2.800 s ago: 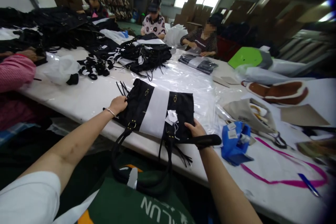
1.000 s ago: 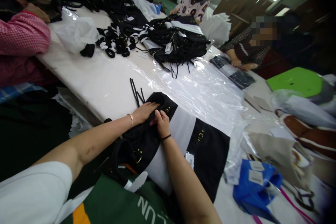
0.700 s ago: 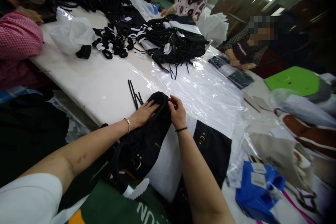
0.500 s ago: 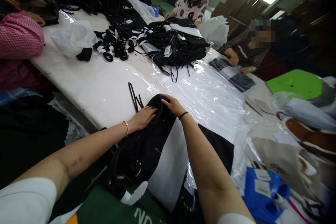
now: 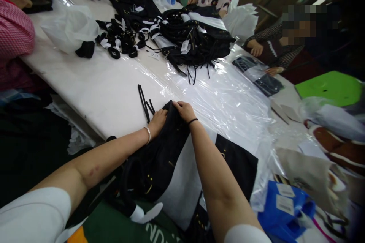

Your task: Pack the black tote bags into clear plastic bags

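A black fabric bag [image 5: 164, 155] with gold hardware lies in front of me at the table's near edge. My left hand [image 5: 158, 121] grips its far-left edge with curled fingers. On the far edge, my right hand [image 5: 184, 111] pinches the black fabric, close to the left one. Thin black cords [image 5: 145, 100] stick out past the bag on the left. A pale grey sheet [image 5: 184, 174] lies along the bag's right side, partly under my right forearm. A black handle with a white wrapped end [image 5: 145, 212] hangs toward me.
Clear plastic sheeting [image 5: 228, 98] covers the table's middle. A pile of black bags [image 5: 199, 38] and several black straps [image 5: 122, 40] lie beyond. Two people work across the table; a pink checked sleeve [image 5: 17, 30] is at left. A blue bag [image 5: 282, 212] lies at right.
My left hand has gone from lying flat on the bag to curling its fingers at its edge. The bag's opening has been drawn together between my hands.
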Demonstrator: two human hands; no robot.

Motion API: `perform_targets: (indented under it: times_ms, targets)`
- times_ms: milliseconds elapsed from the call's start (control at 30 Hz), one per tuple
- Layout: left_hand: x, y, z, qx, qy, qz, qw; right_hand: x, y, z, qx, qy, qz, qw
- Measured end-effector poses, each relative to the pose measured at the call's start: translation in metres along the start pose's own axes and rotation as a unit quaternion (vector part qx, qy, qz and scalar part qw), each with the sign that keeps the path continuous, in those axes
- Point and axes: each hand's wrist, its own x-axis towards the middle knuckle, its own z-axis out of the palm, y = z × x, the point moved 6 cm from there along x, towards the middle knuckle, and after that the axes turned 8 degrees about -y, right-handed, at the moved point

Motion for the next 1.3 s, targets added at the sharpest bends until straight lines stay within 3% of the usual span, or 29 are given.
perform_targets:
  times_ms: [67, 167, 300, 400, 467, 567, 633, 667, 700, 767, 833, 900, 967, 1067, 1167, 1233, 1300]
  targets:
    - [-0.009, -0.007, -0.007, -0.083, -0.023, 0.024, 0.996, 0.004, 0.004, 0.003, -0.011, 0.006, 0.015, 1.0]
    - [-0.046, -0.016, -0.027, -0.225, -0.049, 0.062, 0.971, 0.006, 0.006, 0.006, -0.038, 0.017, 0.029, 0.999]
    - [-0.106, -0.018, -0.049, -0.304, -0.072, -0.024, 0.95, 0.008, 0.007, 0.008, -0.063, 0.028, 0.035, 0.997]
    - [-0.133, -0.003, -0.041, -0.285, -0.126, -0.067, 0.948, 0.01, 0.009, 0.009, -0.074, 0.027, 0.041, 0.996]
    - [-0.141, -0.005, -0.03, -0.315, -0.114, -0.116, 0.935, 0.01, 0.008, 0.01, -0.08, 0.025, 0.043, 0.996]
    - [-0.152, -0.02, -0.009, -0.481, -0.07, -0.178, 0.856, 0.008, 0.004, 0.011, -0.092, 0.022, 0.051, 0.994]
    - [-0.16, -0.03, 0.002, -0.568, -0.058, -0.175, 0.802, 0.007, 0.001, 0.012, -0.099, 0.02, 0.062, 0.993]
    - [-0.164, -0.034, 0.004, -0.585, -0.058, -0.164, 0.792, 0.006, 0.0, 0.013, -0.102, 0.018, 0.066, 0.992]
    - [-0.167, -0.037, 0.004, -0.582, -0.058, -0.148, 0.797, 0.005, -0.001, 0.013, -0.103, 0.019, 0.07, 0.992]
    - [-0.173, -0.038, -0.006, -0.51, -0.05, -0.106, 0.852, 0.004, -0.003, 0.013, -0.103, 0.023, 0.071, 0.992]
    - [-0.175, -0.027, -0.031, -0.339, -0.008, -0.038, 0.94, 0.004, -0.004, 0.013, -0.102, 0.029, 0.07, 0.992]
    - [-0.17, 0.0, -0.059, -0.128, 0.057, 0.047, 0.989, 0.004, -0.003, 0.013, -0.104, 0.035, 0.067, 0.992]
    - [-0.154, 0.035, -0.076, 0.018, 0.099, 0.125, 0.987, 0.005, -0.002, 0.013, -0.109, 0.039, 0.063, 0.991]
    - [-0.113, 0.065, -0.072, 0.099, 0.097, 0.192, 0.972, 0.006, -0.001, 0.014, -0.108, 0.028, 0.066, 0.992]
    - [-0.077, 0.05, -0.04, 0.152, 0.061, 0.149, 0.975, 0.004, -0.002, 0.015, -0.104, 0.02, 0.069, 0.992]
    - [-0.065, 0.025, -0.018, 0.18, 0.029, 0.079, 0.98, 0.002, -0.004, 0.015, -0.104, 0.025, 0.064, 0.992]
    - [-0.061, 0.008, -0.007, 0.204, 0.005, 0.03, 0.979, 0.003, -0.005, 0.016, -0.103, 0.022, 0.06, 0.993]
